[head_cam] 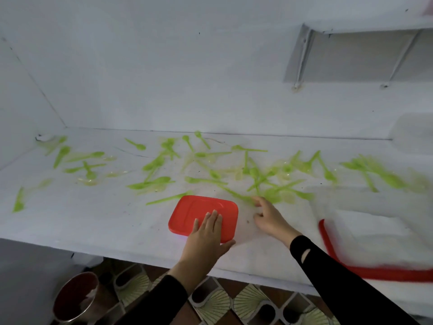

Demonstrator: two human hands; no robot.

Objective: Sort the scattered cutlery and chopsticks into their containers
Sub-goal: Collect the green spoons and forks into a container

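Several translucent green plastic spoons (152, 182) lie scattered across the white counter (93, 221) from far left to far right. A red rectangular lid (199, 208) lies flat near the counter's front middle. My left hand (206, 235) rests on the lid's near right corner, fingers straight on top and thumb at its edge. My right hand (269, 216) reaches just right of the lid, its fingertips at the handle end of a green spoon (236, 194); whether it pinches the spoon is blurred. A clear container with a red rim (365, 270) stands at the right.
A white wall rises behind the counter, with a shelf on brackets (351, 57) at the upper right. Below the counter's front edge are a patterned tile floor (246, 303) and a metal pot (75, 299) at lower left.
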